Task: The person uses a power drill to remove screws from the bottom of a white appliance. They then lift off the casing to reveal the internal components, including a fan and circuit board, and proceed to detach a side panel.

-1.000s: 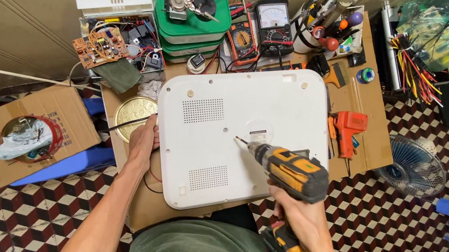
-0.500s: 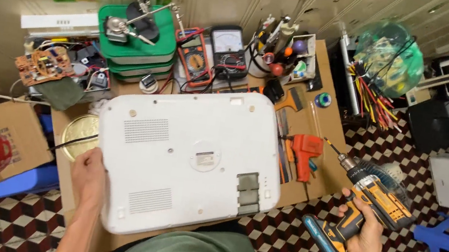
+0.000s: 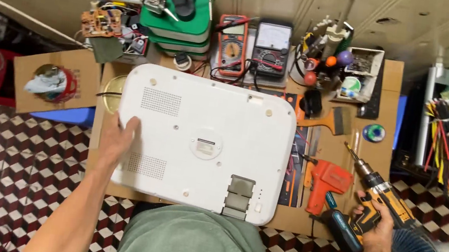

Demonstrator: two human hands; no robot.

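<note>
Gripping a yellow drill (image 3: pixel 380 203) at the table's near right corner, the right hand (image 3: pixel 378 228) is wrapped round its handle, bit pointing far-left. The left hand (image 3: pixel 117 139) lies flat, fingers spread, on the near-left edge of the white casing (image 3: pixel 202 140), which fills the table's (image 3: pixel 322 223) middle. An orange tool (image 3: pixel 326 182), perhaps a glue gun, sits between casing and drill. Farther off stand two multimeters (image 3: pixel 253 45) and a green box (image 3: pixel 177 23).

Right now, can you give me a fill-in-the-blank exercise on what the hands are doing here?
1. The right hand grips a cordless ____.
2. The left hand rests on the ____ appliance casing.
3. The orange glue gun lies to the ____ of the casing.
Missing words: drill; white; right
</note>
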